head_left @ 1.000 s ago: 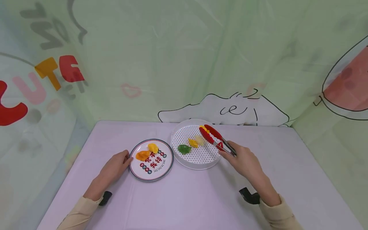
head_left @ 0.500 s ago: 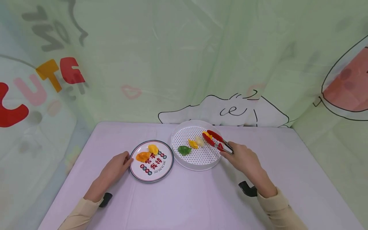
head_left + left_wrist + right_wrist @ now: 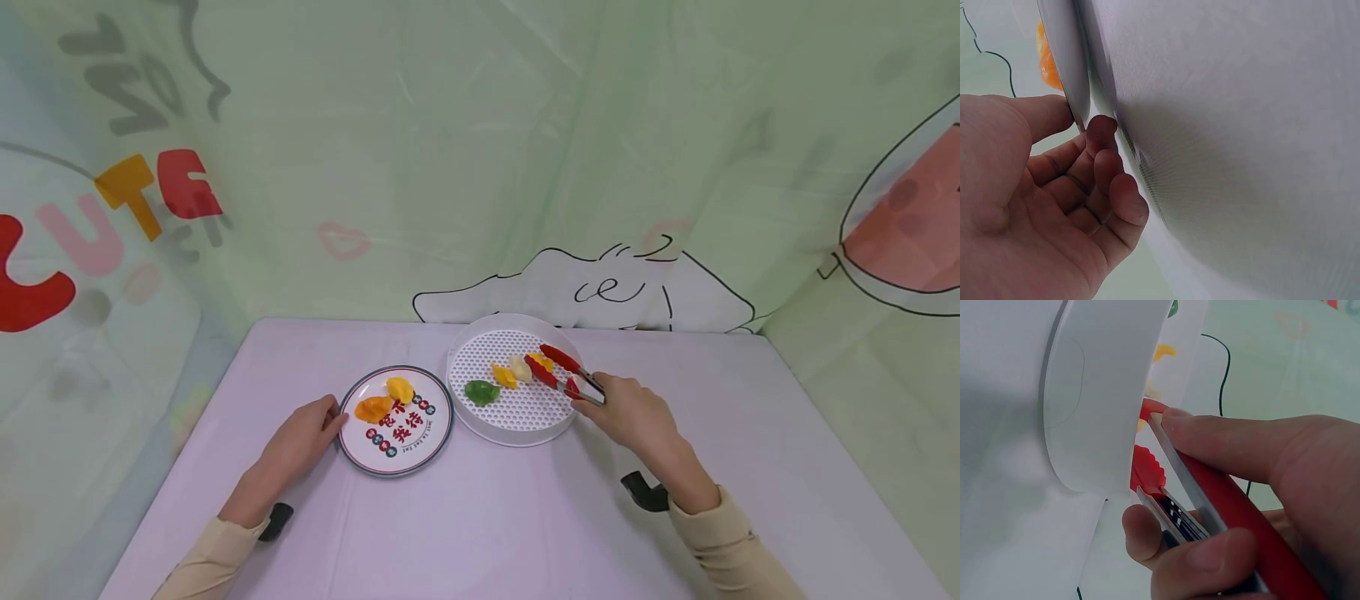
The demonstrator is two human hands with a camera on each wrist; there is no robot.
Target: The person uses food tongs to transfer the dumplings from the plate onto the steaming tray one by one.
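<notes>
In the head view my left hand (image 3: 296, 437) pinches the left rim of a round white plate (image 3: 358, 443). Thumb and fingers meet at that rim in the left wrist view. On the plate are an orange dumpling-like piece (image 3: 372, 408) and a yellow piece (image 3: 401, 388). My right hand (image 3: 637, 417) grips red-tipped metal tongs (image 3: 561, 358) over a white perforated steamer tray (image 3: 525, 417). The tong arms stand spread, with a yellow piece (image 3: 542, 361) between their tips. Beside it lie a cream piece (image 3: 520, 367), another yellow piece (image 3: 504, 377) and a green piece (image 3: 482, 392).
A small red patch (image 3: 573, 388) shows beside the tongs at the tray's right side; its kind is unclear. Tray and plate stand side by side on a pale cloth-covered table (image 3: 465, 525). Printed curtains (image 3: 480, 150) hang behind and at both sides.
The tongs have come down and nearer to me with the yellow piece, which now lies on the tray among the others. Their arms have spread wider. My left hand and the plate have barely moved.
</notes>
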